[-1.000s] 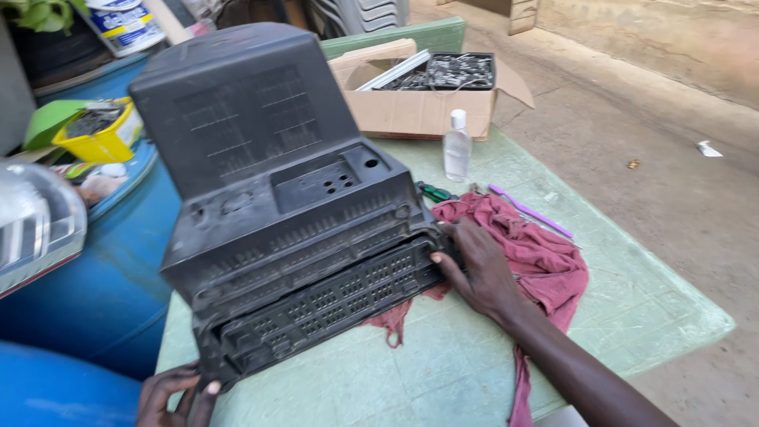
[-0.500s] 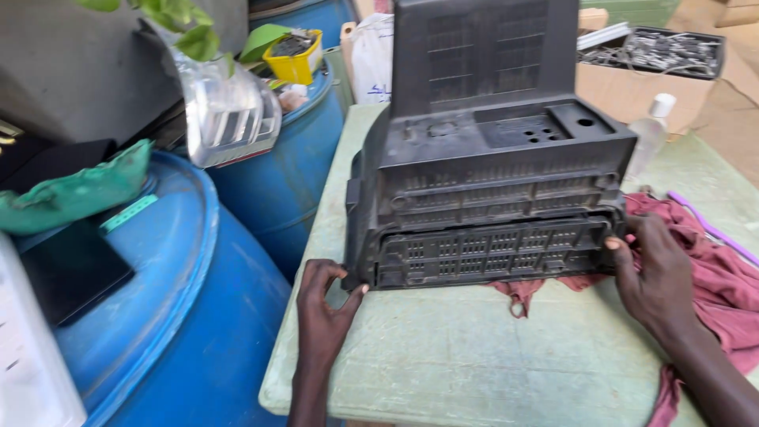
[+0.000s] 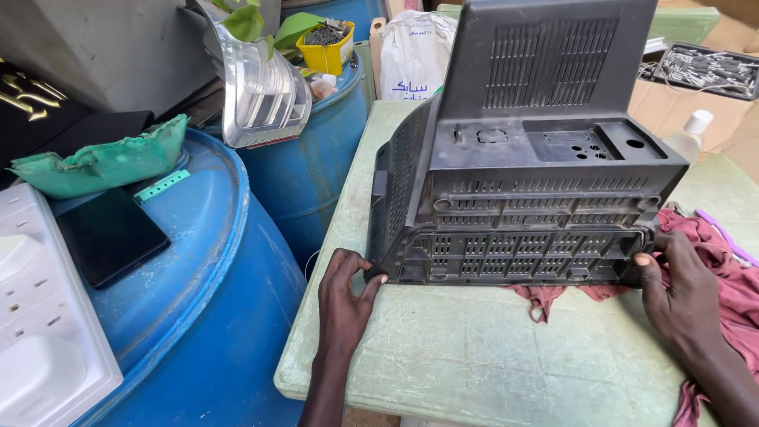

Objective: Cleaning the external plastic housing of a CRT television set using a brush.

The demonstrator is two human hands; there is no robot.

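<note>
We saw a pale green bench [image 3: 474,356] carrying a black plastic casing [image 3: 530,198], a dark red cloth [image 3: 727,261] partly under it, a clear bottle [image 3: 686,136], and a cardboard box [image 3: 672,99] at the far end.

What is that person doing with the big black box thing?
A person has both hands on a black plastic casing, like the back shell of an old television, which stands on a pale green table. The left hand grips its lower left corner and the right hand presses its lower right corner. A red cloth lies under that side. Blue barrels stand beside the table.
</note>
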